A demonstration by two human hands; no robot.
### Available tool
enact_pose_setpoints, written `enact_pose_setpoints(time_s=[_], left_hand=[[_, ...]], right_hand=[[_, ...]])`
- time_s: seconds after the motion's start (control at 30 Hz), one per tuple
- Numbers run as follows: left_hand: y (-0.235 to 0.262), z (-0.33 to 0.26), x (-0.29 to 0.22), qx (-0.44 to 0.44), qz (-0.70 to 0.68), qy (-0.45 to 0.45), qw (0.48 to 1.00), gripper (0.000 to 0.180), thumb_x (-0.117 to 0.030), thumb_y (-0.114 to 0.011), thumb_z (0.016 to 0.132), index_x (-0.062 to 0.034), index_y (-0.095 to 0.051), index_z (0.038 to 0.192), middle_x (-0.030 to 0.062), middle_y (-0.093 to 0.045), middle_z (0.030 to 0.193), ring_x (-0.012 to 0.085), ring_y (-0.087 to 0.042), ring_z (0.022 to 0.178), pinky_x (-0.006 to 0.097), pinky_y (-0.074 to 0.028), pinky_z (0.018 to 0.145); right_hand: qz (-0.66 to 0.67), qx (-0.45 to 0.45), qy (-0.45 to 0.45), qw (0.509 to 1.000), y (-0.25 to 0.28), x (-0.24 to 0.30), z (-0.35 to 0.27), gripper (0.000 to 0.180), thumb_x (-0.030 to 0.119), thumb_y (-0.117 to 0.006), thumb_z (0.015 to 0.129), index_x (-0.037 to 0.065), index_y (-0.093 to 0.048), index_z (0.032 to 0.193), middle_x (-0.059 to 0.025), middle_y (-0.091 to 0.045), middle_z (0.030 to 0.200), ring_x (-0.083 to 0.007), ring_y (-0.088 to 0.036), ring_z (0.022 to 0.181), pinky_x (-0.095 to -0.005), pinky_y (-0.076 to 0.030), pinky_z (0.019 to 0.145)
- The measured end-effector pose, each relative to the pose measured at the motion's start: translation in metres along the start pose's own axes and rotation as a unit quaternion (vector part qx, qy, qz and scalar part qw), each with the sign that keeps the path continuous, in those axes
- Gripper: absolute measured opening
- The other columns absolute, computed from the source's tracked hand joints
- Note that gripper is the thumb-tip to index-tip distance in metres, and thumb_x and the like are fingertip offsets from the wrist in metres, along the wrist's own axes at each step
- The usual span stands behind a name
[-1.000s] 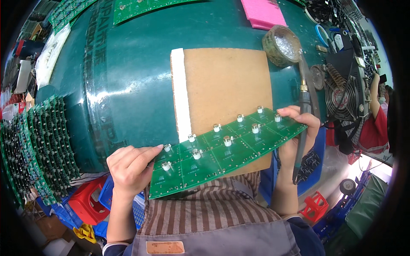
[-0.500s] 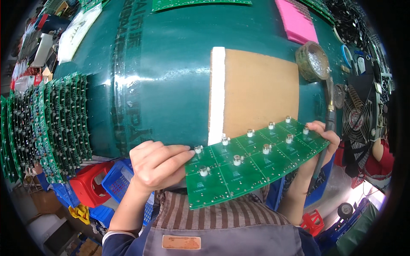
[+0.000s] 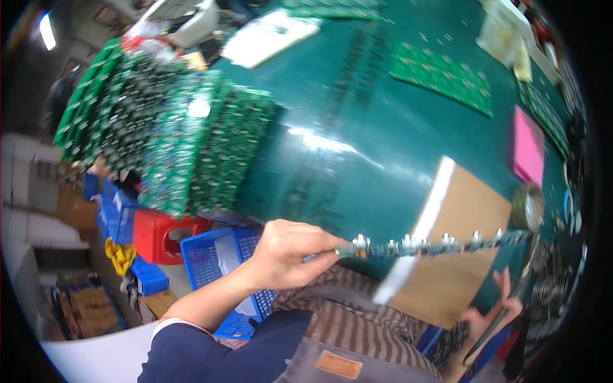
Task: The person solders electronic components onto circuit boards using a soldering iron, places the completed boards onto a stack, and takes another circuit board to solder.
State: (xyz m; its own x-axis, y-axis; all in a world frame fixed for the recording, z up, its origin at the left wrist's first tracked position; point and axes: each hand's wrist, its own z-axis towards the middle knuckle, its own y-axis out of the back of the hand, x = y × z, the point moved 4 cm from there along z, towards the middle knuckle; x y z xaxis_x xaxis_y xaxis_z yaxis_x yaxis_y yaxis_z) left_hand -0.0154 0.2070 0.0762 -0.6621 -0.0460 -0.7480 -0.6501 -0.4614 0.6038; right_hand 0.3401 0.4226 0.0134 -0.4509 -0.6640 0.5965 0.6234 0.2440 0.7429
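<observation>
My left hand pinches one end of a green circuit board, which is seen nearly edge-on with several small metal-topped white parts standing on its upper face. The board spans out to the right above a brown cardboard sheet that has a white strip along its left edge. My right hand is below the board's far end and apart from it, fingers spread. A dark cable runs past that hand, close to its fingers; whether it touches them I cannot tell.
Rows of upright green circuit boards crowd the left of the green table. Another board lies flat at the back. A pink block and a tape roll are at the right. Blue baskets and a red stool stand below.
My right hand has let go of the board and dropped below it. The board has turned from face-up to nearly edge-on in my left hand. The view has swung left and tilted.
</observation>
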Motion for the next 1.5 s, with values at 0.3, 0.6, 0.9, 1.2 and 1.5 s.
enact_pose_setpoints(time_s=[0.3,0.6,0.9,1.2,1.5], left_hand=[[0.116,-0.072,-0.014,-0.451,-0.277,0.255,0.809,0.017,0.003,-0.071,0.079,-0.0035,-0.062,0.067,-0.0016,-0.059,0.063,0.0009,-0.044,0.052,0.019,-0.029,0.049],[0.156,-0.120,0.031,-0.494,-0.351,0.312,0.732,0.018,-0.010,-0.068,0.087,-0.0075,-0.059,0.072,-0.0075,-0.046,0.060,-0.0003,-0.031,0.043,0.020,-0.020,0.041],[0.175,-0.151,0.050,-0.509,-0.030,0.360,0.781,0.033,-0.030,-0.075,0.087,0.0011,-0.067,0.078,0.0003,-0.061,0.063,-0.0003,-0.035,0.042,0.021,-0.022,0.039],[0.117,-0.040,-0.060,-0.271,0.004,0.094,0.958,0.076,-0.021,-0.095,0.055,-0.0018,-0.060,0.120,0.0072,-0.067,0.108,0.0015,-0.033,0.058,0.019,-0.033,0.052],[0.030,0.043,-0.060,-0.031,0.121,0.018,0.992,0.029,-0.020,-0.082,0.073,-0.0018,-0.070,0.093,0.0125,-0.066,0.070,0.0267,-0.065,0.060,0.035,-0.050,0.054]], right_hand=[[-0.174,0.198,0.233,0.936,-0.034,0.009,-0.020,0.025,0.032,-0.054,0.094,0.012,-0.046,0.081,-0.0208,-0.066,0.115,-0.0318,-0.053,0.123,-0.0570,-0.031,0.108],[-0.083,0.312,0.195,0.926,-0.021,0.066,0.018,0.045,0.018,-0.077,0.072,0.008,-0.044,0.102,-0.0245,-0.034,0.152,-0.0416,-0.033,0.140,-0.0566,-0.023,0.112],[0.279,0.080,0.158,0.944,0.048,0.067,0.055,0.047,0.023,-0.076,0.084,0.008,-0.034,0.100,-0.0265,-0.067,0.107,-0.0395,-0.057,0.117,-0.0496,-0.040,0.103],[0.404,-0.227,0.057,0.884,0.038,0.080,0.148,0.073,0.032,-0.088,0.067,0.013,-0.029,0.105,-0.0116,-0.063,0.098,-0.0212,-0.056,0.099,-0.0377,-0.044,0.098],[0.200,-0.105,0.311,0.923,-0.050,0.157,0.218,0.046,0.002,-0.081,0.073,0.009,-0.044,0.100,-0.0250,-0.057,0.131,-0.0289,-0.062,0.111,-0.0347,-0.051,0.090]])
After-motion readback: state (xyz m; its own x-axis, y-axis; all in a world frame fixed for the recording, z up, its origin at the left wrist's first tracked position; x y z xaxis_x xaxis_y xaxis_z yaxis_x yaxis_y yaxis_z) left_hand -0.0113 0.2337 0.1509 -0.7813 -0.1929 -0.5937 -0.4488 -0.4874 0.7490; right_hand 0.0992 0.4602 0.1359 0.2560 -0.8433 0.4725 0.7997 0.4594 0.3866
